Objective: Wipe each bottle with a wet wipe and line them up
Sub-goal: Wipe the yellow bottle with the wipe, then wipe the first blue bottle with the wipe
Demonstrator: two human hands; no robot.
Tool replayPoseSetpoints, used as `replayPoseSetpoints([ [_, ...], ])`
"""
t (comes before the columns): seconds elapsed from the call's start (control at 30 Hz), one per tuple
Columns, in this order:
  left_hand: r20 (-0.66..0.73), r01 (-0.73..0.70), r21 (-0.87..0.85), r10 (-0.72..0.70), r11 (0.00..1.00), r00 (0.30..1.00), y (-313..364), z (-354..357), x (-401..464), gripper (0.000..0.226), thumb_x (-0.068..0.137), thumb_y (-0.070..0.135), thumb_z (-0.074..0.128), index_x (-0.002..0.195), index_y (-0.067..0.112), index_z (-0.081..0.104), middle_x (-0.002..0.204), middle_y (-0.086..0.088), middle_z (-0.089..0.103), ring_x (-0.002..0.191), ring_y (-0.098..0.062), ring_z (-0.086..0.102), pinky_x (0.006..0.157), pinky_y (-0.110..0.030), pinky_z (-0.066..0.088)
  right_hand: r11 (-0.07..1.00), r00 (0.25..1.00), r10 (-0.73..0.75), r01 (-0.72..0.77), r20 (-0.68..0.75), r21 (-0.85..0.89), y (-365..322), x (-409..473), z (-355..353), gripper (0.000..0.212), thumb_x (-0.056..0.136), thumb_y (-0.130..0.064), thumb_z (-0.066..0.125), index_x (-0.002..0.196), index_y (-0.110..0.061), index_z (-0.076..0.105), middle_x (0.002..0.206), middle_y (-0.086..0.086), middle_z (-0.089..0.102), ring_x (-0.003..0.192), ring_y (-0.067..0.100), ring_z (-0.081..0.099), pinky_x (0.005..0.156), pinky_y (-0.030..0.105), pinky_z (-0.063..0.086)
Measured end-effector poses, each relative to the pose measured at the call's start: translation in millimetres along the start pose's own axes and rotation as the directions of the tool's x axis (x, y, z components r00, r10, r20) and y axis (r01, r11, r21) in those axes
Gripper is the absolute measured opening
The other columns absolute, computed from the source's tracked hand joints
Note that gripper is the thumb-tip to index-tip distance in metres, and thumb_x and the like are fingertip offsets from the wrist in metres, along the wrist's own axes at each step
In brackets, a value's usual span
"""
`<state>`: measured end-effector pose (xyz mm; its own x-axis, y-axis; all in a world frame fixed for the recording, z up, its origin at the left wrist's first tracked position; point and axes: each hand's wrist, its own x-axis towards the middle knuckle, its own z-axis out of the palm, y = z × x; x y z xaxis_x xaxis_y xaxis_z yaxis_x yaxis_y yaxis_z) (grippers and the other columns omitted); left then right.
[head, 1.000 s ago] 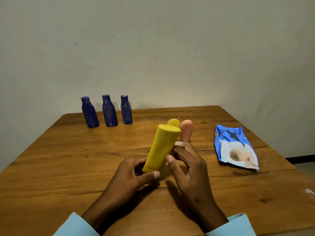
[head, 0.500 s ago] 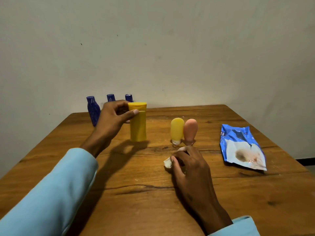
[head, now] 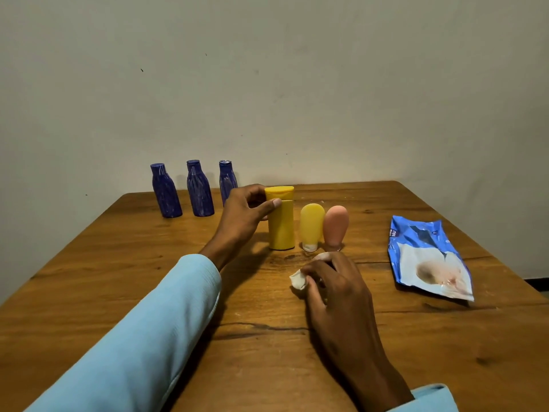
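My left hand (head: 245, 217) grips a tall yellow bottle (head: 281, 227) near its cap; the bottle stands upright on the wooden table (head: 118, 278). Right beside it stand a small yellow tube (head: 312, 226) and a pink tube (head: 335, 226), both cap down. Three dark blue bottles (head: 196, 188) stand in a row at the back left; my left hand hides part of the rightmost one. My right hand (head: 335, 289) rests on the table in front of the tubes and holds a crumpled white wet wipe (head: 298, 281).
A blue wet wipe packet (head: 427, 257) lies flat at the right of the table. A plain wall rises just behind the table's far edge. My light blue left sleeve (head: 133, 337) stretches across the near left.
My left hand carried the tall yellow bottle away from me, then rightward, and it now stands next to the small yellow tube. My right hand lowered to the table with the wipe.
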<state>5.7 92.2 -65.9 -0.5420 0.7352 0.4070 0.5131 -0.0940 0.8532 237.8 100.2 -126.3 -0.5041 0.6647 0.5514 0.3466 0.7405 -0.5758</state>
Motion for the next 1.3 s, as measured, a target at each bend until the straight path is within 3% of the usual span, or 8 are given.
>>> replayPoseSetpoints([
  [0.27,0.061,-0.012,-0.037,0.015,0.999,0.998,0,2,-3,0.017,0.103,0.021,0.070,0.118,0.015,0.074,0.115,0.002,0.077,0.110,-0.011,0.073,0.088,-0.029,0.063,1.000,1.000,0.009,-0.009,0.015,-0.014,-1,0,1,0.022,0.092,-0.013,0.074,0.111,-0.024,0.073,0.114,-0.010,0.060,0.106,0.004,0.056,0.086,0.017,0.051],
  [0.7,0.089,0.040,0.010,-0.041,0.999,0.995,-11,1,-11,0.036,0.101,0.024,0.074,0.135,0.016,0.069,0.129,0.002,0.075,0.123,-0.013,0.068,0.109,-0.049,0.056,0.998,0.999,0.016,-0.014,0.035,-0.059,1,1,2,0.027,0.086,-0.011,0.080,0.107,-0.026,0.074,0.111,-0.012,0.060,0.101,0.001,0.054,0.078,0.007,0.038],
  [0.9,0.145,0.027,-0.009,-0.025,1.000,0.989,-11,-25,-5,0.042,0.091,0.012,0.072,0.133,0.013,0.068,0.125,0.002,0.074,0.116,-0.009,0.070,0.098,-0.027,0.058,0.999,1.000,0.001,0.000,0.006,-0.041,1,1,1,0.026,0.086,-0.009,0.078,0.103,-0.028,0.074,0.107,-0.015,0.058,0.100,0.001,0.053,0.079,0.010,0.040],
  [1.0,-0.120,-0.030,0.159,0.050,0.987,0.992,-1,-49,25,0.037,0.093,0.001,0.073,0.128,0.013,0.071,0.119,-0.001,0.074,0.103,-0.010,0.071,0.096,-0.033,0.061,0.998,1.000,-0.006,0.005,-0.011,-0.057,1,2,3,0.028,0.084,-0.007,0.080,0.100,-0.029,0.073,0.107,-0.015,0.058,0.099,0.000,0.052,0.078,0.010,0.039],
  [1.07,-0.242,-0.032,0.365,0.128,0.930,0.962,7,-66,55,0.040,0.093,0.008,0.078,0.131,0.014,0.069,0.125,-0.002,0.072,0.099,-0.013,0.068,0.092,-0.032,0.058,0.998,1.000,-0.008,0.007,-0.011,-0.068,3,3,5,0.031,0.081,-0.006,0.082,0.101,-0.029,0.073,0.108,-0.014,0.059,0.099,0.001,0.052,0.077,0.011,0.040],
  [1.2,-0.137,0.033,0.672,0.081,0.740,0.987,9,-88,102,0.053,0.092,0.023,0.079,0.142,0.011,0.065,0.143,-0.009,0.065,0.132,-0.030,0.059,0.114,-0.048,0.043,0.995,1.000,-0.024,0.025,0.009,-0.096,5,3,7,0.040,0.076,-0.004,0.086,0.104,-0.029,0.072,0.110,-0.013,0.060,0.100,0.005,0.056,0.078,0.013,0.041],
  [1.27,-0.083,0.042,0.764,0.034,0.643,0.996,4,-90,113,0.040,0.093,0.020,0.076,0.131,0.011,0.070,0.137,-0.010,0.068,0.133,-0.034,0.059,0.112,-0.048,0.036,0.995,0.999,-0.039,0.040,0.011,-0.096,6,3,7,0.041,0.074,-0.002,0.087,0.102,-0.028,0.072,0.109,-0.013,0.060,0.099,0.006,0.057,0.077,0.010,0.039],
  [1.3,-0.065,0.035,0.796,0.028,0.605,0.997,0,-90,117,0.025,0.091,0.016,0.074,0.116,0.014,0.072,0.122,-0.009,0.070,0.125,-0.035,0.062,0.104,-0.045,0.035,0.994,0.999,-0.045,0.046,0.008,-0.095,7,4,7,0.040,0.074,-0.002,0.086,0.102,-0.028,0.073,0.108,-0.013,0.060,0.098,0.006,0.056,0.076,0.008,0.038],
])
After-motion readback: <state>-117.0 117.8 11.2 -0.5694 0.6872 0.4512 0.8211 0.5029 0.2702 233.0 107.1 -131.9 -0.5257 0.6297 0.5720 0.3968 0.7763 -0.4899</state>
